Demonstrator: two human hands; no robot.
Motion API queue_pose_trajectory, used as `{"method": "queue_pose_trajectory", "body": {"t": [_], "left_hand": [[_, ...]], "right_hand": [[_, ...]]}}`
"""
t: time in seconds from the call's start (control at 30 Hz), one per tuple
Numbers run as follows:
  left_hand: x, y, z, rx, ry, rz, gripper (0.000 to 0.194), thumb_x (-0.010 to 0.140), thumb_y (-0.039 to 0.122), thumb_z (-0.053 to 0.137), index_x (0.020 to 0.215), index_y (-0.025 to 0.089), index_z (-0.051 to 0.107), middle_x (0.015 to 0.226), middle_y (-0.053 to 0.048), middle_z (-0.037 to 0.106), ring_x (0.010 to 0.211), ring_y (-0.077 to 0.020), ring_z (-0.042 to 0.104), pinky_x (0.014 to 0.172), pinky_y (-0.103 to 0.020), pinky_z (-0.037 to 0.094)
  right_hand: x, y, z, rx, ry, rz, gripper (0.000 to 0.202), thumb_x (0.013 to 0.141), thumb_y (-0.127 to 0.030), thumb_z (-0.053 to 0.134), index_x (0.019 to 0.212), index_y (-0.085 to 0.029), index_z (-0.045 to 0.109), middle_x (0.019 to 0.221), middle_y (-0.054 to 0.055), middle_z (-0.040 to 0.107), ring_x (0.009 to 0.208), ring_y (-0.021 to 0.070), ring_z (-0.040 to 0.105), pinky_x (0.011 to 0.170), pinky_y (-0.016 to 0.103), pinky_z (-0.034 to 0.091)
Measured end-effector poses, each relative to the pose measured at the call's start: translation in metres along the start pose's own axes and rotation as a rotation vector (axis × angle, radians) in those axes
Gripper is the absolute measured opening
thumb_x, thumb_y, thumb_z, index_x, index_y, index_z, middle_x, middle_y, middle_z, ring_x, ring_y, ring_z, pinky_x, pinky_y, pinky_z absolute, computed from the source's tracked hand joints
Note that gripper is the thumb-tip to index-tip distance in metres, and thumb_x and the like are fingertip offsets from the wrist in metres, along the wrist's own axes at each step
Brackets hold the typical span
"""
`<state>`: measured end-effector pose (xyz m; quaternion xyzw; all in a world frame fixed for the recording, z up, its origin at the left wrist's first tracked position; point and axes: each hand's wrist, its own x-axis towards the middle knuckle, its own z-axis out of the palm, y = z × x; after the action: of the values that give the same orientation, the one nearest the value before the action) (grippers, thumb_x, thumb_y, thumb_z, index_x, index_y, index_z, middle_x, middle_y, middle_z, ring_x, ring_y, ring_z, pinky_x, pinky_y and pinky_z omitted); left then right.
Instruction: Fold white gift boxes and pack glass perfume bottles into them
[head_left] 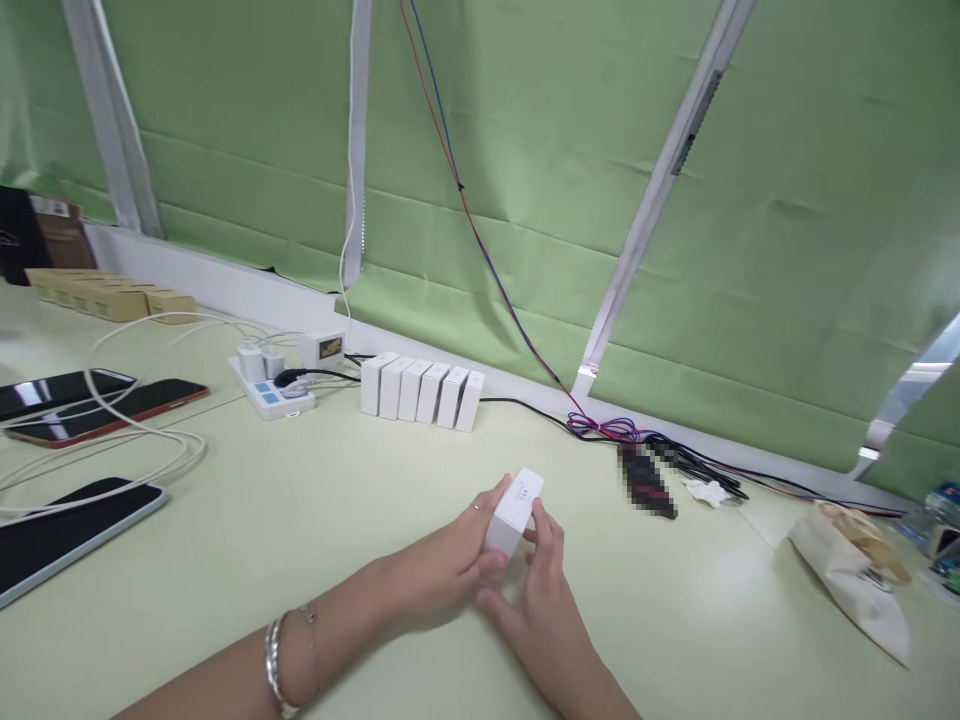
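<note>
A small white box (514, 510) with grey print on its upper face is between my hands, tilted over the pale table (337, 540). My left hand (465, 550) grips its left side, with fingers behind it and the thumb at its lower front. At the box's right edge, my right hand (544, 590) has its curled fingers against the side; its thumb lies below, near my left thumb. Behind, several similar white boxes (420, 390) stand upright in a row near the wall.
A power strip (270, 385) with chargers and white cables sits left of the row. Phones (75, 530) lie at the left, and yellow-brown boxes (112, 295) stand at the far left. Bundled wires (607, 428) run along the wall; a cream cloth bag (847, 570) lies at the right.
</note>
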<state>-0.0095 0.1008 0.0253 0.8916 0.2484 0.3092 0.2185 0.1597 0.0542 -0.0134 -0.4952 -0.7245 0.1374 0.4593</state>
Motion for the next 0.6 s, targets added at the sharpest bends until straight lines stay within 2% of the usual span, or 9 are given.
{"method": "queue_pose_trajectory", "body": {"t": [0.1,0.17,0.23,0.3,0.33,0.4,0.43,0.5,0.6], "left_hand": [[0.002,-0.008,-0.002,0.107,-0.033,0.036,0.066,0.092,0.035,0.046,0.146,0.02,0.011,0.145,-0.016,0.033,0.132,-0.0247,0.035,0.098,-0.038,0.044],[0.007,-0.023,-0.015,0.127,0.053,-0.023,0.07,0.088,0.044,0.051,0.145,0.018,0.019,0.148,-0.017,0.028,0.135,-0.0287,0.027,0.105,-0.044,0.036],[0.016,-0.045,-0.041,0.057,0.339,-0.188,0.076,0.082,0.05,0.057,0.142,0.014,0.026,0.148,-0.018,0.028,0.136,-0.0318,0.024,0.11,-0.05,0.023],[0.026,-0.073,-0.075,-0.115,0.834,-0.464,0.071,0.08,0.051,0.06,0.137,0.017,0.036,0.146,-0.013,0.032,0.136,-0.029,0.024,0.113,-0.044,0.018],[0.03,-0.088,-0.094,-0.134,0.966,-0.539,0.068,0.086,0.051,0.05,0.14,0.016,0.029,0.149,-0.014,0.026,0.138,-0.028,0.021,0.114,-0.044,0.016],[0.035,-0.118,-0.127,-0.174,1.109,-0.65,0.06,0.094,0.047,0.034,0.141,0.011,0.024,0.149,-0.018,0.022,0.138,-0.0291,0.019,0.113,-0.046,0.014],[0.037,-0.132,-0.14,-0.202,1.147,-0.691,0.054,0.096,0.044,0.03,0.138,0.011,0.029,0.147,-0.018,0.027,0.137,-0.0292,0.022,0.112,-0.048,0.015],[0.038,-0.157,-0.159,-0.278,1.169,-0.751,0.044,0.096,0.04,0.036,0.13,0.013,0.042,0.137,-0.015,0.042,0.128,-0.0291,0.038,0.106,-0.052,0.027],[0.039,-0.186,-0.164,-0.404,1.125,-0.765,0.034,0.091,0.036,0.051,0.117,0.016,0.053,0.12,-0.009,0.055,0.106,-0.0238,0.056,0.09,-0.047,0.045]], "right_hand": [[0.008,0.008,0.012,-0.026,0.06,0.079,0.078,0.084,-0.023,0.049,0.143,-0.028,-0.002,0.14,0.018,0.026,0.119,0.0323,0.048,0.081,0.047,0.052],[0.022,0.013,0.016,-0.056,0.08,0.155,0.076,0.084,-0.024,0.047,0.144,-0.022,0.0,0.141,0.021,0.029,0.119,0.0352,0.048,0.081,0.048,0.051],[0.041,0.017,0.018,-0.091,0.106,0.275,0.075,0.083,-0.023,0.045,0.145,-0.016,0.002,0.142,0.022,0.031,0.119,0.037,0.049,0.084,0.048,0.048],[0.064,0.021,0.021,-0.122,0.102,0.39,0.073,0.083,-0.021,0.042,0.144,-0.011,0.005,0.143,0.023,0.032,0.12,0.0366,0.048,0.089,0.047,0.044],[0.076,0.024,0.023,-0.134,0.106,0.418,0.071,0.083,-0.02,0.041,0.144,-0.008,0.006,0.142,0.023,0.033,0.121,0.0364,0.047,0.092,0.046,0.042],[0.101,0.032,0.029,-0.145,0.106,0.446,0.069,0.082,-0.019,0.041,0.143,-0.005,0.01,0.14,0.024,0.036,0.122,0.0356,0.046,0.096,0.045,0.038],[0.114,0.037,0.032,-0.147,0.1,0.455,0.069,0.082,-0.019,0.041,0.142,-0.004,0.011,0.137,0.024,0.04,0.121,0.035,0.046,0.096,0.045,0.038],[0.138,0.048,0.039,-0.147,0.069,0.476,0.068,0.083,-0.018,0.041,0.143,-0.005,0.012,0.131,0.023,0.047,0.117,0.0336,0.051,0.095,0.044,0.039],[0.171,0.06,0.048,-0.141,0.011,0.499,0.066,0.085,-0.016,0.042,0.144,-0.01,0.013,0.122,0.019,0.057,0.108,0.0302,0.058,0.091,0.043,0.042]]}}
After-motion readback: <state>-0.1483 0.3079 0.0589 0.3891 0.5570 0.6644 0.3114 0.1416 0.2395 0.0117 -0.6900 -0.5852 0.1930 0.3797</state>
